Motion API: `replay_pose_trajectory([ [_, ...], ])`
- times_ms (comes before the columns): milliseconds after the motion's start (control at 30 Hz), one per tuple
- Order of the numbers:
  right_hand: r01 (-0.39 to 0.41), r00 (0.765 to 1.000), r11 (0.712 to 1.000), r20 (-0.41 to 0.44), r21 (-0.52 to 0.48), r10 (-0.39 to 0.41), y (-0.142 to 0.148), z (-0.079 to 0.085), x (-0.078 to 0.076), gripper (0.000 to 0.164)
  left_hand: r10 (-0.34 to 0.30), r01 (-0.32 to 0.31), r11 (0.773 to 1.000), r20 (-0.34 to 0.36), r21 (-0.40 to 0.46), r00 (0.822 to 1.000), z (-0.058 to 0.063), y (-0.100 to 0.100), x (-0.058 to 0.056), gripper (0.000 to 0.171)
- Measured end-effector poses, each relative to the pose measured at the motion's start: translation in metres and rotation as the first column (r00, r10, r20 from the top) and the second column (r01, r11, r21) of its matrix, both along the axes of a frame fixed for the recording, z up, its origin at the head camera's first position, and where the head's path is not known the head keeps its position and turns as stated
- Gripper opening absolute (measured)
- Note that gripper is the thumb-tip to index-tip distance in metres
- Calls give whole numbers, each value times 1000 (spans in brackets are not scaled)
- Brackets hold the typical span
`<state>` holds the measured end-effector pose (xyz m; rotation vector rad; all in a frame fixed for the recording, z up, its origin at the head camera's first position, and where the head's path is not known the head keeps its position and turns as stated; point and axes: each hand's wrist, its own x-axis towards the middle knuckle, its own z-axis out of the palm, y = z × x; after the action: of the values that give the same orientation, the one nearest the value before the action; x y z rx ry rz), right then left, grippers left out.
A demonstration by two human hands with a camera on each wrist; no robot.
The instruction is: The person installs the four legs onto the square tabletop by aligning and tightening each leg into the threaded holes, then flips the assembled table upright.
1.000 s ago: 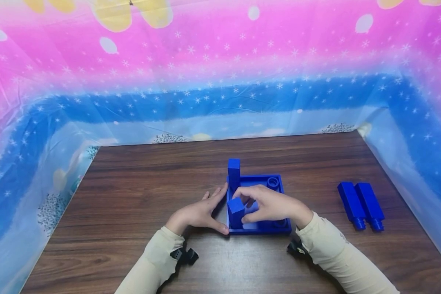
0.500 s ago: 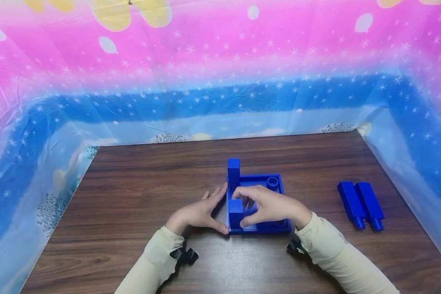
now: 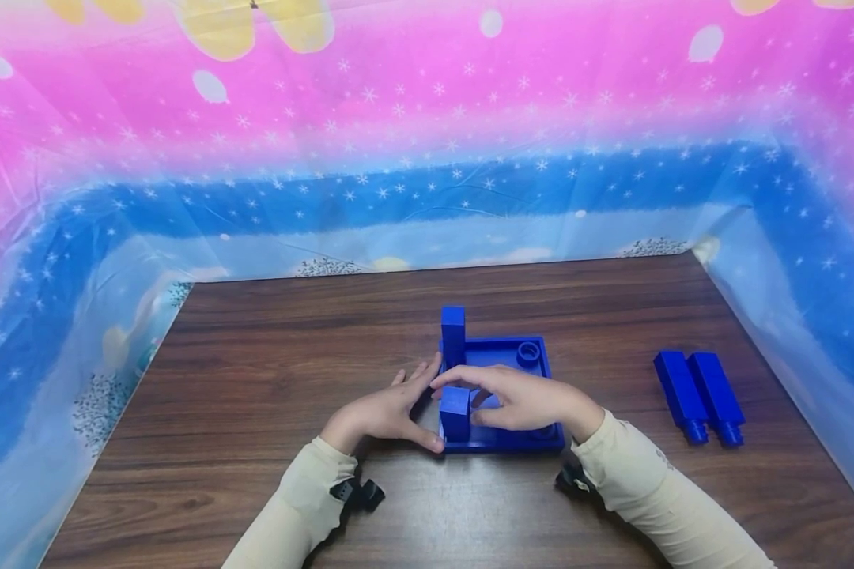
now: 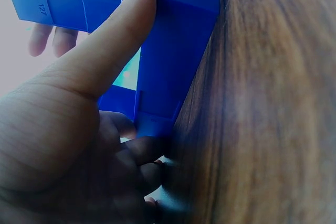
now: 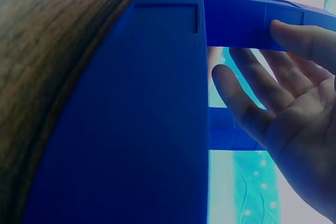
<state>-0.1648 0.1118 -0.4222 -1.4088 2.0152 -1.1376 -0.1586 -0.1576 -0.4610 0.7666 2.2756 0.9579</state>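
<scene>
Backdrop cloth point(image 3: 370, 205): pink above blue, with white snowflakes, standing around the tabletop.
Tabletop point(image 3: 292, 324): dark wood grain, beneath both hands.
Left hand point(image 3: 384, 411): fingers spread, against the blue tray's point(image 3: 501, 448) side.
Right hand point(image 3: 519, 395): loosely extended around the near post point(image 3: 455, 417); how firmly it touches, I cannot tell.
Far post point(image 3: 453, 332): upright beyond both hands.
Loose posts point(image 3: 682, 391): lying well right of the right hand.
Hidden: part of the tray floor, under the right hand.
Writing: "127" on the near post; its neighbouring number is unclear.
</scene>
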Motion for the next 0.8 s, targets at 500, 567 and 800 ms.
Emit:
replay_pose_trajectory([
  [500, 41, 999, 998, 15, 50, -42, 0, 0, 1, 55, -2, 3, 1000, -33, 26, 999, -19, -4, -6, 141],
  [567, 56, 998, 997, 11, 56, -57, 1, 2, 1, 52, 2, -1, 1000, -29, 20, 1000, -16, -3, -6, 141],
  [800, 80, 996, 995, 24, 59, -81, 4, 5, 1, 46, 0, 1, 1000, -31, 19, 1000, -30, -6, -12, 143],
])
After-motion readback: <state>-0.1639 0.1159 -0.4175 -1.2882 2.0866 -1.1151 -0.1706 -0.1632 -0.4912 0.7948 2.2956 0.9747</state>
